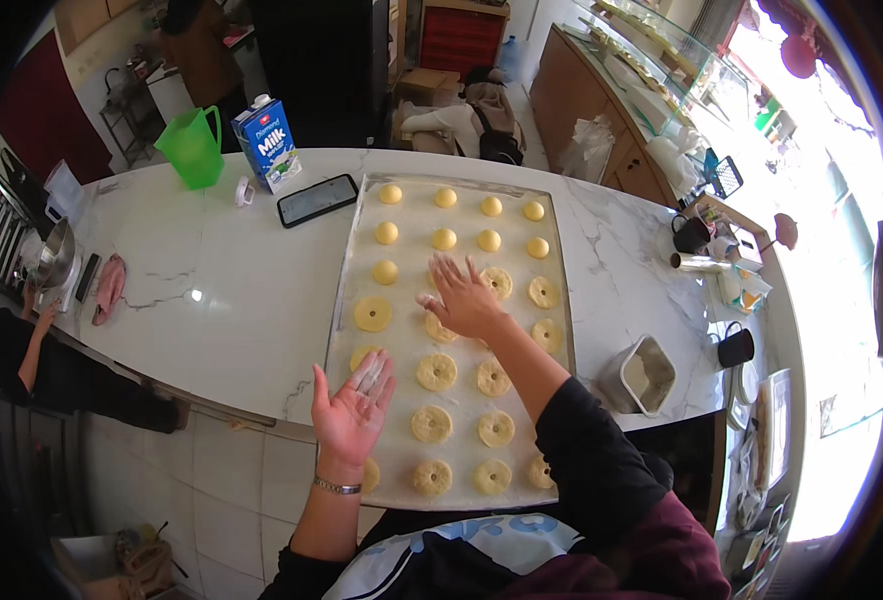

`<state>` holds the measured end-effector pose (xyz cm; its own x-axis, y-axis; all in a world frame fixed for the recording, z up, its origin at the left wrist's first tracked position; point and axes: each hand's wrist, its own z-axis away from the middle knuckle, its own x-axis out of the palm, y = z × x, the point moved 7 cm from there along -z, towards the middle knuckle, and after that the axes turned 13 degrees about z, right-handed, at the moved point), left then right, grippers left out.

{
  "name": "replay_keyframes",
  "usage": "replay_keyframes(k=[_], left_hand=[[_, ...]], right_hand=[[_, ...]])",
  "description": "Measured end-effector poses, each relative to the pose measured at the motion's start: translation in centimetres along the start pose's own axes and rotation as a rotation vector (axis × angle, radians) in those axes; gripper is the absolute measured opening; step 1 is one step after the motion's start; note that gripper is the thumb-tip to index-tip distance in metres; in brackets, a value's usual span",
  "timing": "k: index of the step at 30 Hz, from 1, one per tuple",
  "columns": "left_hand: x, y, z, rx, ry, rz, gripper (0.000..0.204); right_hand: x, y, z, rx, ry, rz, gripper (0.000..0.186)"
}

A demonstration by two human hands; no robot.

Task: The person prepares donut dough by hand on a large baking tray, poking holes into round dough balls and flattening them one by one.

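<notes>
Right grip [470,303] spread wide, palm down over one tray [464,450], any hold hidden! Nine dough balls [444,239] beyond and left of it; at least fourteen holed discs [437,380] around. Left grip [355,418]: unfurled, empty!

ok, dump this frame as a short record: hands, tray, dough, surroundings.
left hand: empty, palm turned up, whitish residue on it
right hand: palm down, spread over the dough; contact unclear
tray: shallow, on the counter
dough balls: at the tray's far end
dough rings: small center holes, mostly nearer the person
left of tray: phone, blue carton, green pitcher
right of tray: rectangular tin, pale contents
co-worker: far left, by a metal bowl
</notes>
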<state>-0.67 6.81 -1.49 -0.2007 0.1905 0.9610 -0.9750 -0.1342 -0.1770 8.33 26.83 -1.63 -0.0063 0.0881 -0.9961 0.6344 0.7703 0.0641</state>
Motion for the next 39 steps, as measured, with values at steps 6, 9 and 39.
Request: replay_keyframes(k=[6,9,39], left_hand=[[-1.7,2.0,1.4,0.08,0.068,0.047,0.071],[-2.4,2.1,2.1,0.096,0.081,0.026,0.066],[-2.5,2.4,3.5,0.136,0.129,0.0,0.05]], right_hand=[[0.7,0.8,-1.4,0.005,-0.057,0.011,0.071],[1.5,0.2,-0.7,0.002,-0.058,0.02,0.071],[-1.5,2.7,-1.3,0.089,0.055,0.089,0.019]])
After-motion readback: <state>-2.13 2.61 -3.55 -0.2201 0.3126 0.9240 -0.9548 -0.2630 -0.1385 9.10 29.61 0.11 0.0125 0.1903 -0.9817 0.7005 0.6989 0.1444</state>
